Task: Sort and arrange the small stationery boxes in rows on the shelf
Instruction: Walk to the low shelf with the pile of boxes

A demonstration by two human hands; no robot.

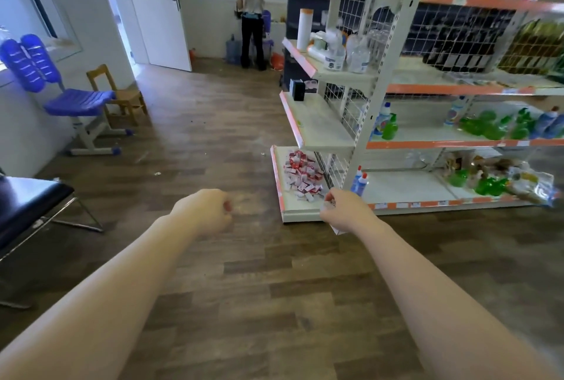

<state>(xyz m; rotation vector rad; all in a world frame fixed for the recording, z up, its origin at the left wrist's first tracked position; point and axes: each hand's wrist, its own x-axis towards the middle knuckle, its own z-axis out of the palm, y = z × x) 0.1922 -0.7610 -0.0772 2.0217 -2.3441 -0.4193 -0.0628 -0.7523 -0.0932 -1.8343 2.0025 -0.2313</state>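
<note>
Several small red-and-white stationery boxes (302, 175) lie in a loose heap on the bottom end shelf (282, 196) of a cream shelving unit. My right hand (345, 210) hovers at the front corner of that shelf, its fingers curled round small white boxes; one white edge shows below the palm. My left hand (206, 211) is held out over the wooden floor, left of the shelf, fingers curled in and holding nothing that I can see.
Upper end shelves (317, 126) carry a black box, bottles and a white roll. Side shelves hold green and blue bottles (494, 126). A blue chair (76, 102), a wooden chair (122, 96) and a black seat (27, 199) stand left. A person (251, 16) stands at the far wall.
</note>
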